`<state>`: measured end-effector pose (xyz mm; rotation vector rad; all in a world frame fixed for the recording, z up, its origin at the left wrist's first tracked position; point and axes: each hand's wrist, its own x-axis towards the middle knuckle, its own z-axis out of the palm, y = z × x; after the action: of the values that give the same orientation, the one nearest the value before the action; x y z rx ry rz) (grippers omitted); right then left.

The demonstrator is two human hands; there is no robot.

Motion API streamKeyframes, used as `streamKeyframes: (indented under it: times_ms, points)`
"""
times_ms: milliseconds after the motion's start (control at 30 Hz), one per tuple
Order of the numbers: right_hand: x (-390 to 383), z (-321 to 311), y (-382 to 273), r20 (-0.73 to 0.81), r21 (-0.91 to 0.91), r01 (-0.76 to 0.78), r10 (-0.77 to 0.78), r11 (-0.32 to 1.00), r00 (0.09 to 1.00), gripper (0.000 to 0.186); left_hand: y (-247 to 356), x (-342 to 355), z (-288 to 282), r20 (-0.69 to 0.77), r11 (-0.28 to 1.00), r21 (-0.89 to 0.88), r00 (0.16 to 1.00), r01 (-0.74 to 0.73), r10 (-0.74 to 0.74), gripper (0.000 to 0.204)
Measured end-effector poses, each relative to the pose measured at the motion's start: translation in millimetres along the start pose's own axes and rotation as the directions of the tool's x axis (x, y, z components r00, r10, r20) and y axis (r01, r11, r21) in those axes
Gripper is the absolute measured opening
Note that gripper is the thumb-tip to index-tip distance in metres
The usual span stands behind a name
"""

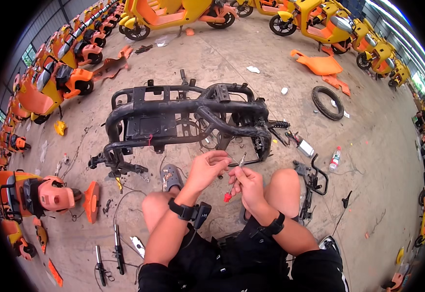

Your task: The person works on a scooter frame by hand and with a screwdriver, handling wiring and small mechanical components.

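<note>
My right hand (249,184) is closed around a thin, cable-like piece (227,197). A red end shows below the fingers, and a metal tip pokes out above them. Close beside it, my left hand (207,169) has its fingers pinched together near the metal tip. Whatever those fingers hold is too small to make out. Just beyond both hands lies a black tubular scooter frame (161,106), on the concrete floor between my feet and the far scooters.
Left of me are two shock-absorber-like rods (119,250) and an orange panel (91,202). A tyre (327,102), a plastic bottle (335,158) and a black bent bracket (319,177) lie to the right. Yellow scooters (178,14) line the far side.
</note>
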<state>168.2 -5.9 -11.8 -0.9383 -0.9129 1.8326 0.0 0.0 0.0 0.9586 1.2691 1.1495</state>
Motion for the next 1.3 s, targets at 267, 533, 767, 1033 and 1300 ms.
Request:
streamKeyframes:
  times_ms: [267,533,767,1033,1300]
  points:
    - [0.0,0.4,1.2,0.014,-0.011,0.020,-0.020,1.000,1.000,0.030,7.6,-5.4,11.5,0.051,0.983,-0.182,0.999,0.021,-0.012,0.022]
    - [-0.1,0.8,1.8,0.023,-0.031,0.032,-0.032,0.999,0.999,0.030,8.2,-7.7,21.9,-0.047,0.983,-0.181,0.998,-0.041,0.034,0.016]
    - [1.3,-0.5,4.0,0.044,-0.047,0.053,-0.051,0.997,0.998,0.029,14.6,-12.1,33.5,-0.173,0.981,-0.185,0.985,-0.054,0.021,0.014]
    - [0.0,1.8,1.9,0.045,-0.046,0.052,-0.050,0.998,0.998,0.027,0.0,-6.6,36.3,-0.249,0.970,-0.219,0.967,-0.108,0.051,0.013]
    - [-0.7,3.4,3.2,0.046,-0.030,0.041,-0.039,0.999,0.998,0.026,-6.7,-7.2,32.1,-0.310,0.967,-0.175,0.943,-0.182,0.121,0.014]
